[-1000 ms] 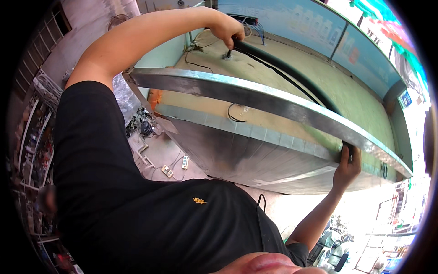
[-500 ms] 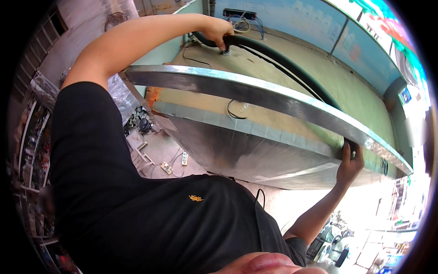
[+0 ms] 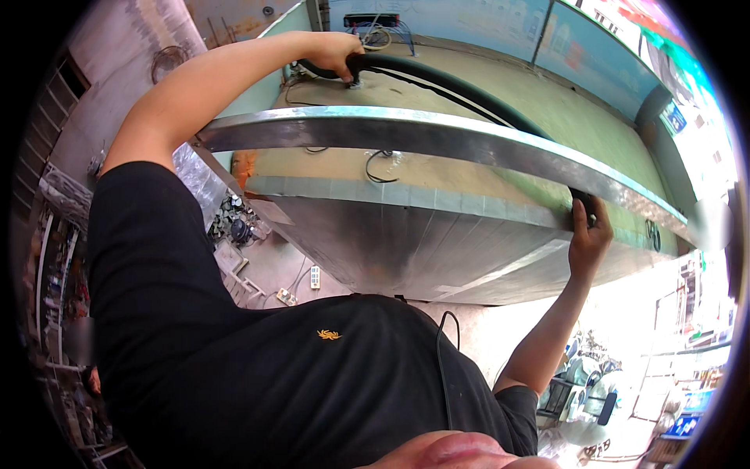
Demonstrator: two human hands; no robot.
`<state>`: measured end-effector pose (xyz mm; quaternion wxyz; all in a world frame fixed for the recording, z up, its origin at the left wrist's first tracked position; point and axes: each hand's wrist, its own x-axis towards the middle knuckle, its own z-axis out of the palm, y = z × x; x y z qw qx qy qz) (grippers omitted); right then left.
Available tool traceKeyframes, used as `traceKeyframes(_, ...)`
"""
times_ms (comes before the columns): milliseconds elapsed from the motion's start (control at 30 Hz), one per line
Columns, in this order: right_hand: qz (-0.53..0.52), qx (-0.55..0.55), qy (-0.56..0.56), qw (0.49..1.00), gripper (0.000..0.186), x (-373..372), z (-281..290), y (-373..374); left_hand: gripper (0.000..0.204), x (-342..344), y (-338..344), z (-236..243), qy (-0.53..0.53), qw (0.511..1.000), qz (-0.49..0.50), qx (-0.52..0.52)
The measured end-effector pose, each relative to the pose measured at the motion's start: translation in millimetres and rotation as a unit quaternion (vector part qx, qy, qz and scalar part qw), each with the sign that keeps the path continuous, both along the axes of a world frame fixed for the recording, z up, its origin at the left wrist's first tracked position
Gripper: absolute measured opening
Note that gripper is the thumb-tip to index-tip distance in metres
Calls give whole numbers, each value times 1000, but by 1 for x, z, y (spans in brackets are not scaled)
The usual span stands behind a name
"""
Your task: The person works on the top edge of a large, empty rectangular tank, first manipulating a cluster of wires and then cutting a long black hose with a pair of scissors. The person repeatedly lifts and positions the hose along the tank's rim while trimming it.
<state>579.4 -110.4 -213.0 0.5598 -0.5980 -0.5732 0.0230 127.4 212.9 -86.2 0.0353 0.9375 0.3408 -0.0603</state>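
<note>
A thick black hose (image 3: 461,92) arches over a dull yellow-green flat surface, with a thinner black line running along its underside. My left hand (image 3: 337,55) reaches over a long metal rail (image 3: 391,129) and is closed round the hose's far left part. Beyond that hand the hose continues a short way left. The hose passes behind the rail toward the right. There my right hand (image 3: 591,230) grips its black lower end from below, thumb in front, beside the taped edge of the metal-sided panel (image 3: 422,242). The rail hides the stretch of hose just above this hand.
Thin black wires (image 3: 380,168) stick up from the yellow-green surface. At the back, a black box with cables (image 3: 373,22) stands by a blue printed wall (image 3: 469,23). Power strips (image 3: 315,277) lie on the floor below. Cluttered shelves (image 3: 55,273) line the left.
The whole view has shifted, so rail, hose and hands appear farther left and slightly higher. Both hands keep their hold on the hose, with little visible movement along it.
</note>
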Motion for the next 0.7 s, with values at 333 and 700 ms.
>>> traceKeyframes(333,-52,120,40,991,34,-12,-10,-1,22,3,-17,60,-149,988,-10,39)
traceKeyframes(700,-158,348,-99,919,27,16,79,-126,43,-72,-126,177,-207,923,126,299)
